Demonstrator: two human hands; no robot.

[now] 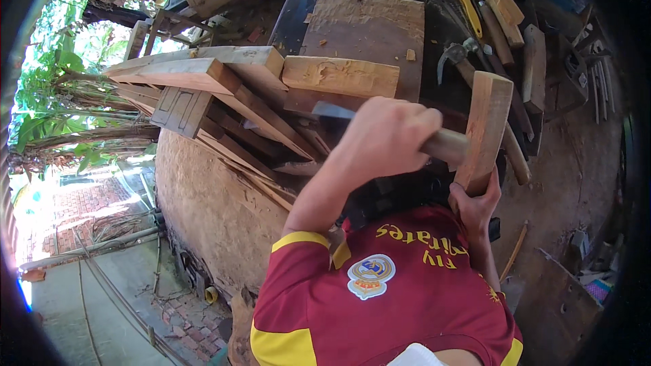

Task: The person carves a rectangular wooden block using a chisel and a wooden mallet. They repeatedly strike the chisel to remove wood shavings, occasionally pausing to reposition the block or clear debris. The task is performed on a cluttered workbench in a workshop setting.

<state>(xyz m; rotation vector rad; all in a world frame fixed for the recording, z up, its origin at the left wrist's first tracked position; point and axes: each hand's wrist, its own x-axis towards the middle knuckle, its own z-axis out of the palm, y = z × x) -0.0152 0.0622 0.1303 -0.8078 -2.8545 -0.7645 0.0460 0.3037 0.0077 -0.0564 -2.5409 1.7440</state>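
"starting from the left, what's there?"

"long, pale, square-cut wooden beams [180, 73], with a small grey-brown panelled wooden piece [182, 112] beside them. a pale, rough-faced wooden chunk [342, 76] sits just past the beam ends."

"and the left hand [393, 135]?"

"closed in a fist round a tool with a dark-grey metal blade and a round wooden handle [447, 147]. the blade points left, near the rough-faced chunk; i can't tell if they touch."

"further right?"

"the right hand [478, 200] is wrapped round the lower end of a light-brown, rectangular wooden block [485, 129], which leans up past the tool's butt. they overlap in view, so contact is unclear. beyond lies a grey metal claw hammer [452, 54] with a wooden handle."

"so which step is this?"

"chisel work, i'd judge, with the held block serving as mallet."

"what would the next move call for?"

"a steady left fist, the blade's edge seated on wood, and a square tap on the butt, clear of the knuckles."
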